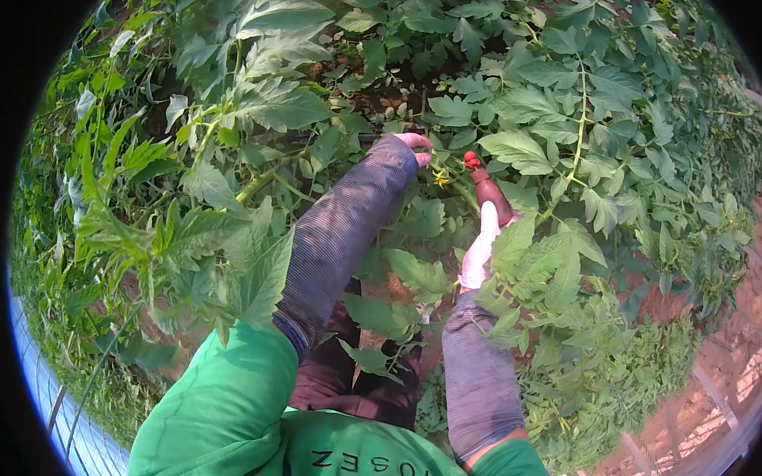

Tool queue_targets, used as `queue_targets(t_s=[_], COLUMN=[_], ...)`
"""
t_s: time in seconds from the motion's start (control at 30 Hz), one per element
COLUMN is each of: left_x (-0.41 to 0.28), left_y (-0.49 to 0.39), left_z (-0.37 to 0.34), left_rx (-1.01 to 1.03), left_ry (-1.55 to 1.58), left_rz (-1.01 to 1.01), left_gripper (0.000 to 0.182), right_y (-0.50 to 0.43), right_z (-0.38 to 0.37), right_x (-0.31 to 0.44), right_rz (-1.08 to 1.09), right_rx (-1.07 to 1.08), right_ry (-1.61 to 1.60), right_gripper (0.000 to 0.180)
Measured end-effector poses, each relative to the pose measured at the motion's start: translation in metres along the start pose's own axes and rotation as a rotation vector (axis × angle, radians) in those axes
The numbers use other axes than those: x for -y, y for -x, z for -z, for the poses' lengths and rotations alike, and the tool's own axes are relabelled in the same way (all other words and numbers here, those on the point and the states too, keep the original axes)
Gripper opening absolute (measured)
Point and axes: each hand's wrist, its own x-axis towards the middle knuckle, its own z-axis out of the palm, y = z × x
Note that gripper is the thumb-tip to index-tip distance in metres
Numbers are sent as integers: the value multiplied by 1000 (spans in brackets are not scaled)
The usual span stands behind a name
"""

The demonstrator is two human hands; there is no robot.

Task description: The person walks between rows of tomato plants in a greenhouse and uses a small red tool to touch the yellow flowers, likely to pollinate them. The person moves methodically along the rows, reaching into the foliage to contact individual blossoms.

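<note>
My left hand (417,148), in a pink glove, reaches in among tomato plants, with thumb and finger apart. The sleeved forearm hides part of it. Just right of its fingertips is a yellow tomato flower (441,178) on a thin stem. In a pale pink glove, my right hand (481,247) is wrapped around a brown squeeze bottle (491,197). The bottle's red nozzle (472,159) points up and away from me, a short distance right of the flower. Leaves partly cover the right wrist.
Tomato foliage (534,98) surrounds both arms, and a leafy shoot (183,248) rises close by my left arm. A thick green stem (256,186) runs left of the forearm. Bare soil (712,386) and translucent sheeting (722,457) lie at lower right.
</note>
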Motion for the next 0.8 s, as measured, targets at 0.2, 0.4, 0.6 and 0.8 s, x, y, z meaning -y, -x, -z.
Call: queue_targets(t_s=[0.2,0.4,0.6,0.8], left_x=[48,42,33,38], left_y=[-17,-8,0,3], left_z=[-11,-13,-12,-6], left_rx=[76,142,95,111], left_ry=[409,645,631,620], left_rz=[226,331,364,374], left_gripper=[26,26,21,27], right_y=[5,3,3,4], right_z=[2,1,-8,-8], right_x=[10,-21,-6,5], right_rz=[11,71,93,49], right_rx=[152,206,201,83], right_ry=[98,160,417,205], right_gripper=[41,42,40,40])
